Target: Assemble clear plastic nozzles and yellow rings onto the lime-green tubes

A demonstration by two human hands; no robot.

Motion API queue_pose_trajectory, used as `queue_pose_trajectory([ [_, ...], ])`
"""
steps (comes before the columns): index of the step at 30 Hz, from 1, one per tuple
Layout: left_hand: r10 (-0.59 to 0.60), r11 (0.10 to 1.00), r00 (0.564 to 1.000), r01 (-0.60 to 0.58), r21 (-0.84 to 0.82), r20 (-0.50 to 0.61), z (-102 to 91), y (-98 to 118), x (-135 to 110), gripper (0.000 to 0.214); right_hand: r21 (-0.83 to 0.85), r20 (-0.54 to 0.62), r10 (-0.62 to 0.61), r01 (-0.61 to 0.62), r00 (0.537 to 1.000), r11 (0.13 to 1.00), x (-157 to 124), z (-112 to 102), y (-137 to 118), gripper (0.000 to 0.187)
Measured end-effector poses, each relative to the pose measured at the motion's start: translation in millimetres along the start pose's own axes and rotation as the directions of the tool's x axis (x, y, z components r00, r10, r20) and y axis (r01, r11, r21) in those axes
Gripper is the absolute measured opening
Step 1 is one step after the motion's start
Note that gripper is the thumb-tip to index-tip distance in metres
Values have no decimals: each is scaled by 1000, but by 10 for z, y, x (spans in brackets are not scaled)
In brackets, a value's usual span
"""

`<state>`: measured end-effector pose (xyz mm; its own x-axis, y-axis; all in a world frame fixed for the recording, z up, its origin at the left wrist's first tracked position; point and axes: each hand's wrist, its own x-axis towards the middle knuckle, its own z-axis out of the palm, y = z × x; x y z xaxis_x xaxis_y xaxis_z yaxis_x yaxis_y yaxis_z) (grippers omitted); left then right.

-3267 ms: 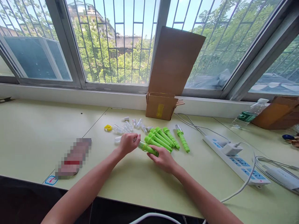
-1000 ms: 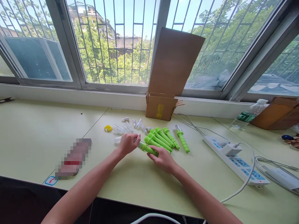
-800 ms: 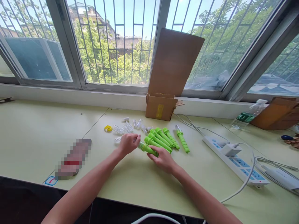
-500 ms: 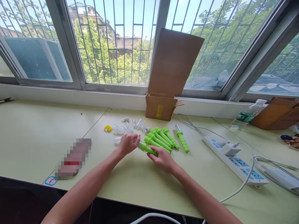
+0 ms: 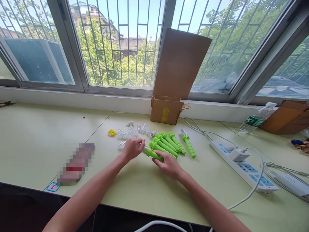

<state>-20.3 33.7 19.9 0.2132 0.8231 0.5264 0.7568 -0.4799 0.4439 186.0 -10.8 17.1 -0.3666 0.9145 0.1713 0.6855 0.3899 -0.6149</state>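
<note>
In the head view, my left hand (image 5: 133,149) is closed around the clear plastic cap at one end of a green plastic tube (image 5: 156,156). My right hand (image 5: 168,163) grips the same tube by its green body, fingers wrapped round it. The tube is held low over the table, tilted down to the right. Just beyond my right hand lie several similar green tubes (image 5: 166,144) with threaded open ends. One green tube with a clear cap (image 5: 188,143) rests apart on their right. Several clear plastic caps (image 5: 131,131) and small white pieces (image 5: 129,123) lie beyond my left hand.
A yellow strap (image 5: 111,132) lies by the clear caps. At the window stands an open cardboard box (image 5: 166,111). A power strip (image 5: 243,167) with a plugged charger and cables is on the right, near a water bottle (image 5: 257,118). A blurred-out object (image 5: 76,164) lies left.
Both hands keep their grip on the green tube in almost the same place. Nothing else on the table has moved; the view shifts very slightly.
</note>
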Motion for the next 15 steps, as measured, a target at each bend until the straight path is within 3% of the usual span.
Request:
queue_pose_trajectory([
  [15,-6,1000,1000,6,-7,10,-3,1,1,45,-23,11,0,0,1000,1000,2,-4,-4,37],
])
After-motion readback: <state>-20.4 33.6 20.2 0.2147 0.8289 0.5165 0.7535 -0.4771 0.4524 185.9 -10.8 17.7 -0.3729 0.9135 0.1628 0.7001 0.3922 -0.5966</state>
